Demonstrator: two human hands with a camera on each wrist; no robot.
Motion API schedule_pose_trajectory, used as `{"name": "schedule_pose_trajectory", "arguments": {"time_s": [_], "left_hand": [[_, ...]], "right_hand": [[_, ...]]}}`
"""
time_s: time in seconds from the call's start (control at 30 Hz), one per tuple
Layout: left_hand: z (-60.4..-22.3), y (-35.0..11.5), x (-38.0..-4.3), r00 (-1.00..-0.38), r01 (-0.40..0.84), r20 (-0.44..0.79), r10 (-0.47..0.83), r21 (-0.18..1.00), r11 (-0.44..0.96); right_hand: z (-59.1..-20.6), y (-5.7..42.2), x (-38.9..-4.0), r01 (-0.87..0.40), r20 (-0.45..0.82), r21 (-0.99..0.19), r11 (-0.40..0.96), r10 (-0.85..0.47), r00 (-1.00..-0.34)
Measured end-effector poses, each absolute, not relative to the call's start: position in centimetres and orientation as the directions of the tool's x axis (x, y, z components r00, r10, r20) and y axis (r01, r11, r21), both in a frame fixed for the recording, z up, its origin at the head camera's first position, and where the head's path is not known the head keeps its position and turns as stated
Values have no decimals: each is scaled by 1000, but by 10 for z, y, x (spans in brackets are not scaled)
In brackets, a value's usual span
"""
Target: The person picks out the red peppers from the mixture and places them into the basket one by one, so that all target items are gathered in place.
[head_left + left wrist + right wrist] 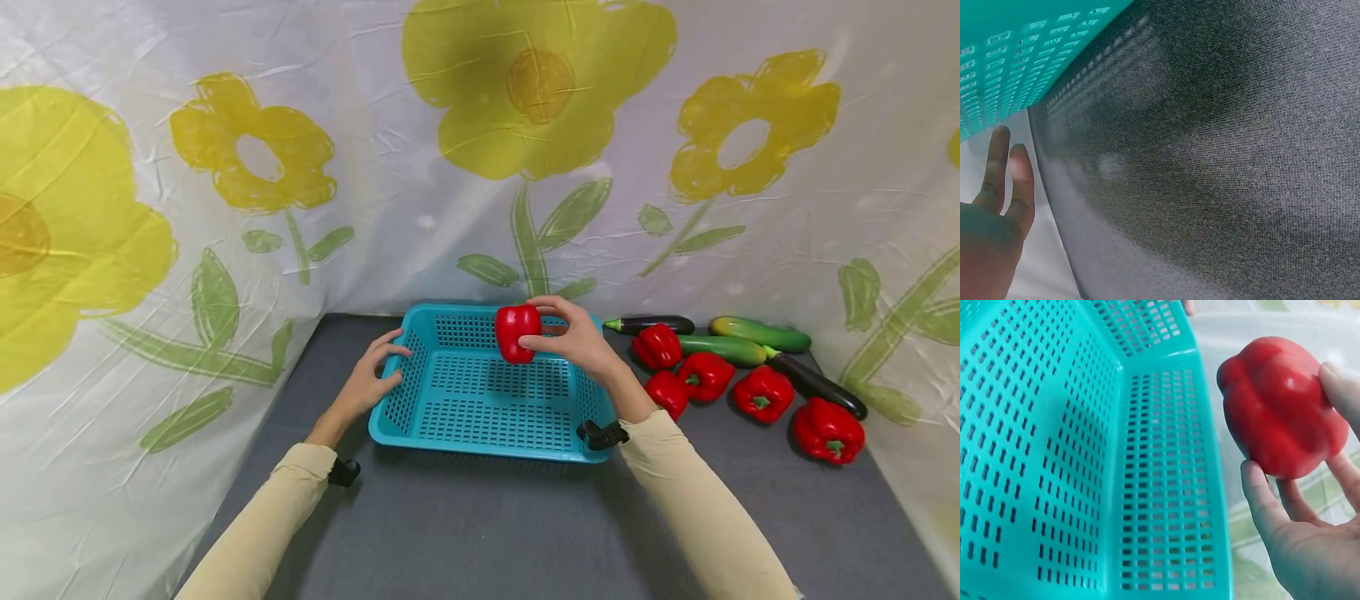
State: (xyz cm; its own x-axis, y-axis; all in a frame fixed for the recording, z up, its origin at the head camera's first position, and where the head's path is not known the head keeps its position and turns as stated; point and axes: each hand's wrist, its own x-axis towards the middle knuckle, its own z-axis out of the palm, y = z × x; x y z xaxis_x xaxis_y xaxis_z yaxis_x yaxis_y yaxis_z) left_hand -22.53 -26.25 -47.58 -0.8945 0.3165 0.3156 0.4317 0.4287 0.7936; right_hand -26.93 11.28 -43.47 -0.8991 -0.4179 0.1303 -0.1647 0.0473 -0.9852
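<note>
My right hand (573, 337) grips a red bell pepper (516, 332) between thumb and fingers, over the turquoise plastic basket (487, 457). In the right wrist view the pepper (1282, 406) shows its lobed end, with fingertips on its sides and the basket (1213, 487) to its left. My left hand (367, 375) is at the basket's left rim, fingers apart and loosely bent. The left wrist view shows two fairly straight fingers (999, 165) close to the basket's slotted outer wall (1016, 62). The basket's slotted floor (487, 408) shows, with no vegetables lying on it.
Right of the basket lie several red bell peppers (762, 394), two dark eggplants (813, 385) and two green, cucumber-like vegetables (723, 350). The dark grey table (480, 533) meets a white curtain (390, 208) printed with yellow flowers behind and at both sides.
</note>
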Motion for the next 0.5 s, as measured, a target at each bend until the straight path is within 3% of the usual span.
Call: {"name": "schedule_pose_trajectory", "arguments": {"time_s": [0.5], "left_hand": [[-478, -263, -227, -901, 415, 304, 311, 812, 410]], "right_hand": [[-451, 81, -284, -57, 49, -998, 4, -437, -898]]}}
